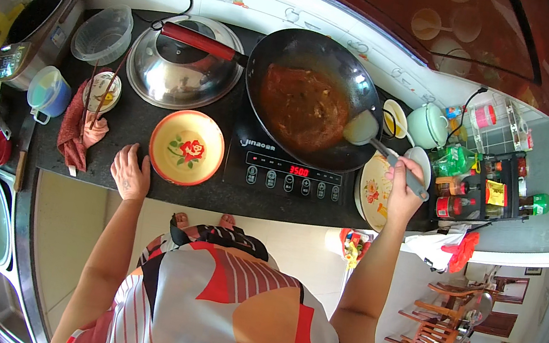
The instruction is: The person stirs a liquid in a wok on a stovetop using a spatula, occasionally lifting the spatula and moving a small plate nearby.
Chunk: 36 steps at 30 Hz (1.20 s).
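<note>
My right hand (405, 189) grips the grey handle of a spatula (362, 128), whose pale blade rests against the right inner wall of a black wok (294, 45). Reddish-brown sauce (303, 106) covers the wok's bottom. The wok sits on an induction cooktop (279, 175) with a lit red display, its red handle pointing left over a steel lid (181, 81). My left hand (131, 171) lies on the dark counter's front edge, fingers apart and holding nothing. Just right of it stands a yellow enamel bowl (186, 147) with a rose painted inside.
Chopsticks lie across a small bowl (102, 91) beside a reddish cloth (75, 132). Further left are a clear plastic tub (103, 34), a blue container (48, 94) and an open rice cooker (42, 21). A flowered basin (373, 190) and a bottle rack (498, 185) stand right.
</note>
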### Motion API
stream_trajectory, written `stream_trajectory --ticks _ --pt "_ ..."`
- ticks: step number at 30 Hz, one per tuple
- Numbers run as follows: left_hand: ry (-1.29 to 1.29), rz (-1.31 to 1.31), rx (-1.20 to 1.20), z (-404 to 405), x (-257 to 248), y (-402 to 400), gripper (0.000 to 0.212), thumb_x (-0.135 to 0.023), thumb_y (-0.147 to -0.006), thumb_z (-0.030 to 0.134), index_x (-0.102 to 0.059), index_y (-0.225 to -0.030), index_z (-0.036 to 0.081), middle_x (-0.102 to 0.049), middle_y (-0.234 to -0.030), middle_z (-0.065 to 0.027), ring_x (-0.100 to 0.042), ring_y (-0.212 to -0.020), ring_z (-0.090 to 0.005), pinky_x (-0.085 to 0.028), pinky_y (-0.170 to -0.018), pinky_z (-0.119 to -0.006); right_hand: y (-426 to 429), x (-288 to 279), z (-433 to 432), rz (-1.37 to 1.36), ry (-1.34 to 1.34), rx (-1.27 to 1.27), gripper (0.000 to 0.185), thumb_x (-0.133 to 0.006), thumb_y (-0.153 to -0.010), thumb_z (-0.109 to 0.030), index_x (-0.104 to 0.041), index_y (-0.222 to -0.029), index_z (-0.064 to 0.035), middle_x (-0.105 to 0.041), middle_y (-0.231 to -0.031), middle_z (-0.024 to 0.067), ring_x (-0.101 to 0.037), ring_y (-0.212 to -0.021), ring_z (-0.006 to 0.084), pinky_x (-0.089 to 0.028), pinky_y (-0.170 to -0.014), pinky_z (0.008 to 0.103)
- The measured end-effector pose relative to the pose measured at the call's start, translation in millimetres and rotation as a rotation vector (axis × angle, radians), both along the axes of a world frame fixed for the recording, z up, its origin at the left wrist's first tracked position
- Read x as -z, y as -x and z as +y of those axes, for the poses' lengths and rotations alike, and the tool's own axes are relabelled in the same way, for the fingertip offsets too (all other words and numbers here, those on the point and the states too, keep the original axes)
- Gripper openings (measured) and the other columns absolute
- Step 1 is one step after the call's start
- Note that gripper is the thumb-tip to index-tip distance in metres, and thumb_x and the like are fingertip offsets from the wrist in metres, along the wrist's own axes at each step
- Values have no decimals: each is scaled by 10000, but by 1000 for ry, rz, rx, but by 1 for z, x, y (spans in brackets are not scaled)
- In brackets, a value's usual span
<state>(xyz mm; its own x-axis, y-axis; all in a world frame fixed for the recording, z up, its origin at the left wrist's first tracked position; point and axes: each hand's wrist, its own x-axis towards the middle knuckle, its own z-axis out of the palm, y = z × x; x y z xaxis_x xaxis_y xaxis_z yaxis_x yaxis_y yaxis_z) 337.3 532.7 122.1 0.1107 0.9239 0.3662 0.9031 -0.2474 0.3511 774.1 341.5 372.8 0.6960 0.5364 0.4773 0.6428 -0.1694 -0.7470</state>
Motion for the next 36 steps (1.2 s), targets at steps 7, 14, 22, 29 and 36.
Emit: stream_trajectory --ticks 7,14,22,29,36 --pt "3 22 8 1 -1 0 403 -590 -858 280 -521 -1215 106 -530 -1219 -85 -469 -1179 -282 -346 -978 -430 28 21 14 435 -121 -42 184 -586 -911 -131 -592 -1010 24 -653 -782 132 -655 -622 177 -520 -574 244" --pt "5 39 8 1 3 2 420 -577 -863 314 -515 -1222 104 -525 -1227 -75 -462 -1185 -276 -342 -979 -432 43 34 41 453 -210 -142 213 -583 -914 -127 -574 -1064 23 -659 -861 153 -676 -690 198 -526 -637 243" --pt "21 28 7 0 -1 0 404 -575 -866 295 -518 -1217 105 -525 -1227 -78 -459 -1188 -280 -338 -984 -431 26 21 81 -447 66 -305 197 -680 -792 -70 -663 -983 -115 -626 -877 87 -628 -774 258 -490 -681 324" --pt "4 28 6 1 0 -1 398 -573 -864 320 -530 -1199 110 -532 -1215 -65 -471 -1170 -269 -349 -967 -431 39 28 88 -619 280 -376 157 -685 -775 -132 -653 -929 -130 -601 -849 56 -619 -785 274 -503 -657 366" --pt "13 45 -1 0 -2 -1 388 -574 -863 317 -539 -1194 118 -533 -1217 -58 -467 -1176 -266 -347 -971 -432 68 19 71 -601 364 -473 213 -740 -737 -247 -668 -876 -101 -579 -787 54 -611 -735 256 -491 -623 363"
